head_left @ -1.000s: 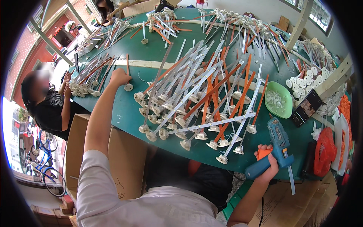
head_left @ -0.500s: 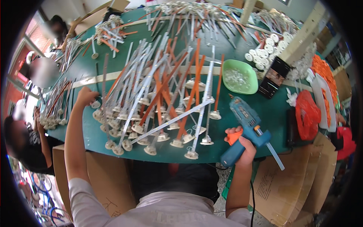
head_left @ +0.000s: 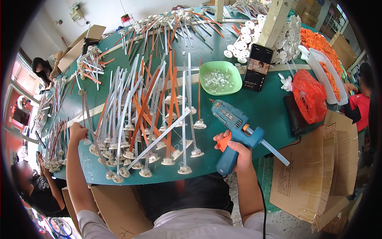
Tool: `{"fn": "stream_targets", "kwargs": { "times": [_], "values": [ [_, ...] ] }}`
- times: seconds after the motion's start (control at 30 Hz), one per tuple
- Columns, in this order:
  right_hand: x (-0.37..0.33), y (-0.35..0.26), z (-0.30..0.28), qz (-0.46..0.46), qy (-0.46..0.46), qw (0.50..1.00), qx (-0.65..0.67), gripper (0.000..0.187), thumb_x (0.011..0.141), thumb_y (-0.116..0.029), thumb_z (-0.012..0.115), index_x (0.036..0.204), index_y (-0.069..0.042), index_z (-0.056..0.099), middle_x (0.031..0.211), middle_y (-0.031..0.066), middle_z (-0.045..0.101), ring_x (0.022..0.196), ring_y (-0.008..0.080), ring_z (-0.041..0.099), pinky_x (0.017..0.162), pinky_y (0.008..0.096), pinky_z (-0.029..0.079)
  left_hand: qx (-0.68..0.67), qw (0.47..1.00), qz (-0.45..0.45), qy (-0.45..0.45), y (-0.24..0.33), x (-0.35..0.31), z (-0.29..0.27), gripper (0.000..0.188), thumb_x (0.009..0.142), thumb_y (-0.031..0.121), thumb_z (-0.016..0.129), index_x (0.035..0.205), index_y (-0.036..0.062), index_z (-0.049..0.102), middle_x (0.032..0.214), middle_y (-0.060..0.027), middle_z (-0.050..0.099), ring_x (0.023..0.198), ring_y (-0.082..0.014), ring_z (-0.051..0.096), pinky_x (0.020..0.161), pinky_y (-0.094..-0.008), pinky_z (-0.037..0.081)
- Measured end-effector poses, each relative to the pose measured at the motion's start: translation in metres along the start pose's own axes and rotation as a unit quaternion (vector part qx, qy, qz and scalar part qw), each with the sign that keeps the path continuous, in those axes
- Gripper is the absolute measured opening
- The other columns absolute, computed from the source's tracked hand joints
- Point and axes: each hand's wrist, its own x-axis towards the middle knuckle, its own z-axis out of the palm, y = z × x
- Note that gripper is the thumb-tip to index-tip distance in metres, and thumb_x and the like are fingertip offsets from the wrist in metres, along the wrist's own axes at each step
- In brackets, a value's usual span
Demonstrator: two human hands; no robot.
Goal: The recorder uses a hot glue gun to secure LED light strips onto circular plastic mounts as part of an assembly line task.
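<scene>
From my remote seat I see the green table [head_left: 254, 107] filling the middle of the frame, with a spread of white and orange strips [head_left: 144, 108] on it left of centre, round white bases toward the lower edge. The blue glue gun [head_left: 232, 115] sits right of centre, nozzle toward the upper left; the right hand [head_left: 241, 154] wraps its handle, fingers around the orange trigger. I'd keep that nozzle clear of the green bowl [head_left: 221, 93] just above it and of the strips, and the trigger finger light. At the left, the left hand [head_left: 78, 132] has its fingers curled in beside a small white disc [head_left: 87, 141]; I can't tell what they pinch. A steady wrist there should avoid snagging neighbouring strips.
</scene>
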Motion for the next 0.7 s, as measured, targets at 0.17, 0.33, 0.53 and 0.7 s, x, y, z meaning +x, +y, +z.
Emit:
{"fn": "stream_targets", "kwargs": {
  "times": [0.17,0.33,0.53,0.7],
  "values": [
    [0.0,-0.001,-0.003,0.0,-0.019,1.0,0.01,0.032,0.082,-0.012,0.063,0.113,-0.003,0.06,0.106,0.0126,0.066,0.113,0.0314,0.063,0.087,0.0446,0.054,0.003,0.973,0.13,0.189,0.023,-0.029,-0.062,0.018,0.081,0.012,0.068,0.078,-0.005,0.073,0.061,-0.0132,0.068,0.053,-0.0195,0.068,0.057,-0.0337,0.054],
    [0.001,-0.002,0.003,-0.002,-0.03,1.0,0.003,0.031,0.082,-0.011,0.062,0.112,-0.003,0.061,0.106,0.0116,0.066,0.113,0.0313,0.063,0.087,0.0449,0.054,-0.31,0.91,0.244,0.131,0.124,-0.099,-0.11,0.016,0.095,0.007,0.068,0.102,-0.0075,0.07,0.08,-0.0077,0.071,0.066,-0.0103,0.066,0.062,-0.0238,0.055],
    [0.002,-0.004,-0.005,-0.011,-0.012,1.0,0.019,0.027,0.085,-0.004,0.063,0.112,-0.001,0.062,0.108,0.0135,0.066,0.11,0.0318,0.066,0.09,0.046,0.056,-0.365,0.802,0.46,-0.104,0.349,-0.234,-0.056,0.012,0.088,-0.003,0.063,0.077,-0.0079,0.065,0.062,-0.0051,0.064,0.06,-0.0076,0.064,0.056,-0.0263,0.051],
    [0.002,0.002,0.003,-0.009,0.012,1.0,-0.024,0.029,0.083,-0.009,0.061,0.111,-0.002,0.061,0.106,0.0134,0.068,0.111,0.0324,0.065,0.089,0.0472,0.056,-0.259,0.765,0.588,-0.052,0.449,-0.255,0.014,0.014,0.084,0.007,0.068,0.086,-0.0053,0.073,0.075,-0.0193,0.072,0.068,-0.0303,0.074,0.067,-0.0363,0.057]
  ]
}}
